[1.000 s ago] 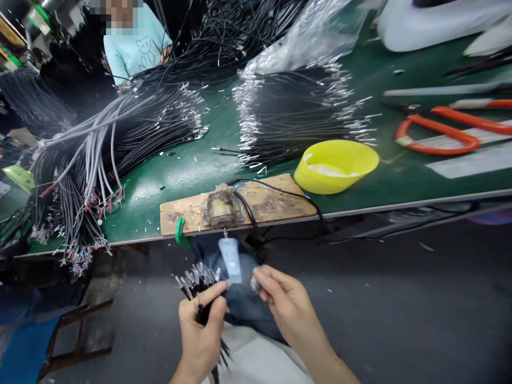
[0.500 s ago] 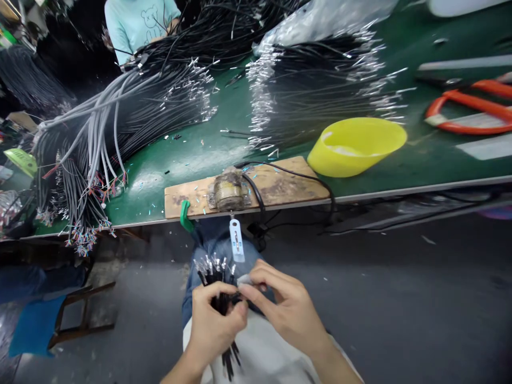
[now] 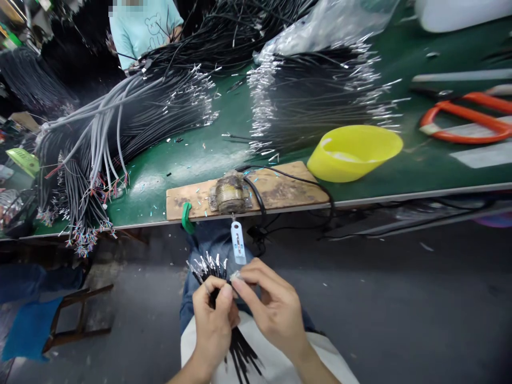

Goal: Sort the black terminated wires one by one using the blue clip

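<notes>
A bundle of thin black cables [image 3: 245, 353] with bare silvery ends sits above my lap. My left hand [image 3: 213, 320] is closed round it, thumb bent over the front, with the ends fanning out above and the cables hanging below. Close beside it, my right hand [image 3: 274, 309] pinches something small and silvery-white, apparently the stripped end of a cable; the fingers partly hide it. Just beyond my fingers a light blue flat piece [image 3: 238, 245] with a slot projects from a small worn motor [image 3: 231, 194] on a wooden board [image 3: 286, 186].
A green clamp [image 3: 186, 216] grips the board at the table edge. On the green table [image 3: 188, 154] lie rows of black cables [image 3: 312, 98], grey cables [image 3: 96, 154], a yellow ring-shaped container [image 3: 352, 170] and orange-handled scissors [image 3: 460, 137]. A person [image 3: 146, 32] sits across. A blue-seated chair [image 3: 30, 328] stands left.
My left thumb has moved up against the fingers, and the bundle's lower ends have swung right. My right hand has shifted slightly left, still pinching. The view has tilted a little.
</notes>
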`<state>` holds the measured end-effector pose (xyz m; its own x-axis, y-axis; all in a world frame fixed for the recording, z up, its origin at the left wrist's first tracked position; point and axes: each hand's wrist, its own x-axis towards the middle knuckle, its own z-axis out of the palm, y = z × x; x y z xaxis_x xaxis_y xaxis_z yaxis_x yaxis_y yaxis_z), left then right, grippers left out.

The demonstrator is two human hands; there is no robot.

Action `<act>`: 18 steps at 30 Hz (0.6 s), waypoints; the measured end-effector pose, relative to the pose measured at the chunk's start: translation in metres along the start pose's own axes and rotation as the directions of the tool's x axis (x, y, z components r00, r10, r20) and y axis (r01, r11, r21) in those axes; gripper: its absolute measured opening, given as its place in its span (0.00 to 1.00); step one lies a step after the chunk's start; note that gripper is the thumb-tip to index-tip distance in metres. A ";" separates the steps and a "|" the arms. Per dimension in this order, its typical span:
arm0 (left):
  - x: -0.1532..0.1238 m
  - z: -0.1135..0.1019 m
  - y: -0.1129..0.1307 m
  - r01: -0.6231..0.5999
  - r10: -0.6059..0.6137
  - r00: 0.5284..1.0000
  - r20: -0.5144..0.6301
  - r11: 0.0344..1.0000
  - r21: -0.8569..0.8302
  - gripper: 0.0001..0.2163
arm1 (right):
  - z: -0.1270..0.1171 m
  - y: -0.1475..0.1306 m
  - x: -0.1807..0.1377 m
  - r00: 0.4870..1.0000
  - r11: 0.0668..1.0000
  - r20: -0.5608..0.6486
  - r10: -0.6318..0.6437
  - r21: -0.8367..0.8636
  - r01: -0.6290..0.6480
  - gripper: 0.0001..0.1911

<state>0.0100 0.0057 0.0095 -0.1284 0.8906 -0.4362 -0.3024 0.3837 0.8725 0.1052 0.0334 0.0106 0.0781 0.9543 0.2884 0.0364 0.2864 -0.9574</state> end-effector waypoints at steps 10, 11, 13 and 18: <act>0.000 -0.005 0.007 -0.010 -0.007 0.994 0.110 0.987 0.161 0.24 | -0.006 0.018 0.006 0.922 0.854 0.177 0.346 0.348 -0.387 0.10; 0.000 -0.005 0.008 -0.023 0.002 0.994 0.109 0.981 0.193 0.24 | -0.007 0.016 0.007 0.930 0.873 0.185 0.318 0.325 -0.363 0.09; 0.000 -0.005 0.010 -0.051 0.024 0.994 0.110 0.969 0.242 0.24 | -0.009 0.011 0.009 0.950 0.920 0.192 0.246 0.260 -0.292 0.08; -0.005 0.003 0.015 -0.171 0.156 0.985 0.073 0.932 0.319 0.24 | -0.001 0.001 0.008 0.963 0.939 0.104 0.249 0.216 -0.266 0.15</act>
<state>0.0085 0.0079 0.0258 -0.1043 0.9550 -0.2776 0.0412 0.2830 0.9582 0.1072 0.0410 0.0123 -0.0190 0.9991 0.0379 -0.2015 0.0333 -0.9789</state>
